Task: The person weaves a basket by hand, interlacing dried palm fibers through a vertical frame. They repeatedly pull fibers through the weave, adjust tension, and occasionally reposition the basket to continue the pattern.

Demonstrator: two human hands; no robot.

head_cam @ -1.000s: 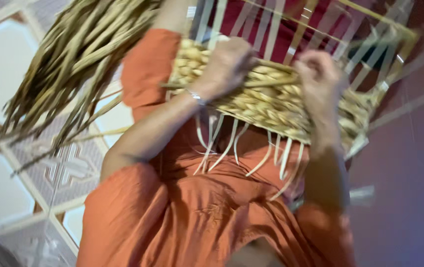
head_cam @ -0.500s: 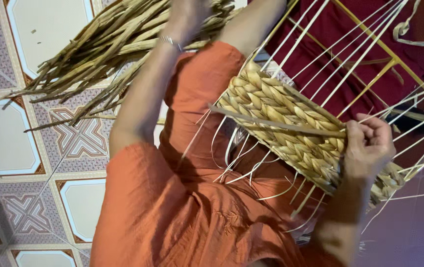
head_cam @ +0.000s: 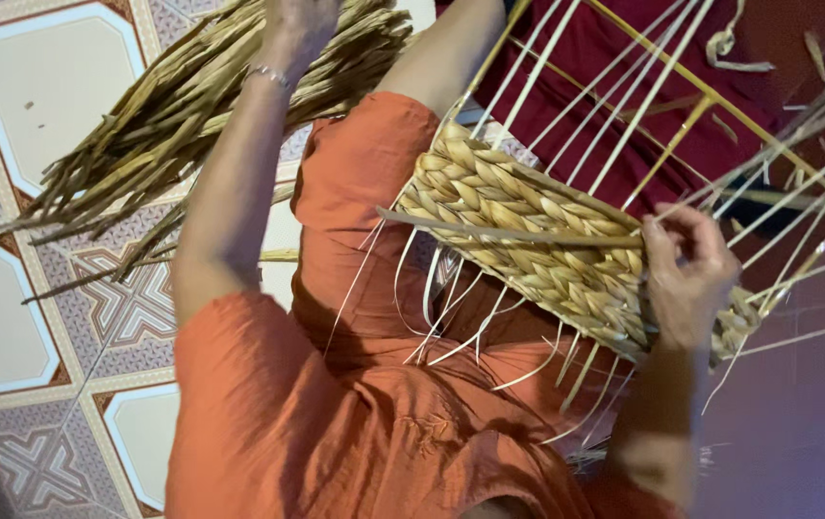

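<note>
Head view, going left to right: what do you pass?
Tiled floor → bundle of dried stalks → left hand → woven band → right hand → frame's far edge.

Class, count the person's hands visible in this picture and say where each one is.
2. The left hand reaches into the bundle of dried straw at top; the right hand grips the woven panel's edge.

Home craft area: patterned floor tiles (head_cam: 95, 317) beneath a dried reed bundle (head_cam: 172, 106), beside a half-woven basket frame (head_cam: 547, 231).
</note>
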